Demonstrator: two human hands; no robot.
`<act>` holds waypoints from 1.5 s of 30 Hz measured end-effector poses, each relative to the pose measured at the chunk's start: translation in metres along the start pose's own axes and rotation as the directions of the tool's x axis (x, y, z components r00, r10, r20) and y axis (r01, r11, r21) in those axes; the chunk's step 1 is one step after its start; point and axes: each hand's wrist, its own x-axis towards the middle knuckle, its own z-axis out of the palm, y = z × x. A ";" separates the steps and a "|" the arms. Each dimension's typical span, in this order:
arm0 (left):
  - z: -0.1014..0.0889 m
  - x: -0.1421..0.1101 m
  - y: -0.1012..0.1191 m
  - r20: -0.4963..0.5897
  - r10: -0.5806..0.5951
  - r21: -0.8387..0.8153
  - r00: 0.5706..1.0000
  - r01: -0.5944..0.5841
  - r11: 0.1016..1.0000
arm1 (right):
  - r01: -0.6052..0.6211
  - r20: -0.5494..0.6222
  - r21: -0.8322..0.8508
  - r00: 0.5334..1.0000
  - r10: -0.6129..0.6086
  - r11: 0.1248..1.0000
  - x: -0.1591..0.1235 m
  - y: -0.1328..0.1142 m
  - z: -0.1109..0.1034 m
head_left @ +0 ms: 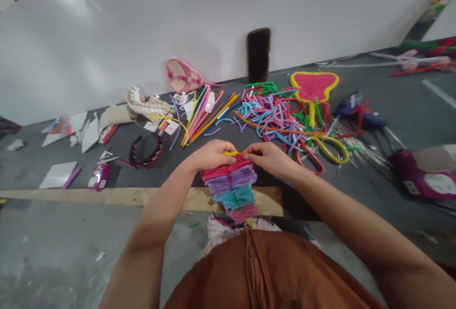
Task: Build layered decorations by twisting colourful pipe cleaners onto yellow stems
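A banded strip of fuzzy pipe cleaners (233,190) hangs from my hands at the front edge of the table. Its rows run red at the top, then purple, blue and pink, narrowing downward. My left hand (215,153) pinches its top left end, where a bit of yellow pipe cleaner shows. At the top right, the fingertips of my right hand (267,157) are closed on a red-orange piece of the same work. Both hands nearly meet. Past them lies a heap of cut pipe cleaners (270,114) in blue, pink, purple and green.
A phone (259,54) leans on the white wall. Scissors (331,149) lie right of the heap, near a purple device (427,176). A pink fan shape (315,85) with yellow edging stands behind. Long pipe cleaners (206,114), a dark headband (146,152) and papers (59,175) lie leftward.
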 end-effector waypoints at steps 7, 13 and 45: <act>-0.014 -0.013 -0.018 -0.025 -0.070 -0.221 0.997 0.063 0.973 | -0.028 -0.019 0.025 0.999 0.028 0.999 -0.002 0.012 -0.011; 0.015 -0.033 -0.037 -0.120 -0.034 -0.330 0.992 -0.008 0.944 | -0.069 -0.038 0.059 0.997 0.071 0.996 -0.011 0.021 -0.014; 0.035 -0.011 -0.001 -0.756 -0.073 -0.335 0.650 -0.289 0.897 | 0.210 -0.407 -0.293 0.855 -0.320 0.933 0.010 0.031 0.025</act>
